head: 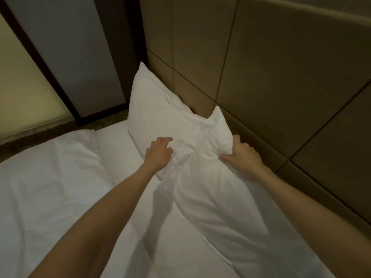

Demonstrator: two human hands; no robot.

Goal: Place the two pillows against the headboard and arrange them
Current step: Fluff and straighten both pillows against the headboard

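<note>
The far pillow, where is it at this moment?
In the head view, the far pillow leans against the headboard at the bed's far corner, just beyond the near pillow that the right hand grips.

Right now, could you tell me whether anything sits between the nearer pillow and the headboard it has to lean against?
Nothing visible does. The nearer pillow, gripped at its top corner by the right hand, already lies along the headboard. The far pillow stands beside it, overlapping its end, not behind it. The left hand rests on that overlap.

A bedroom — white-sheeted bed (60,197), pillows (156,109), padded panelled headboard (281,77) behind.
</note>
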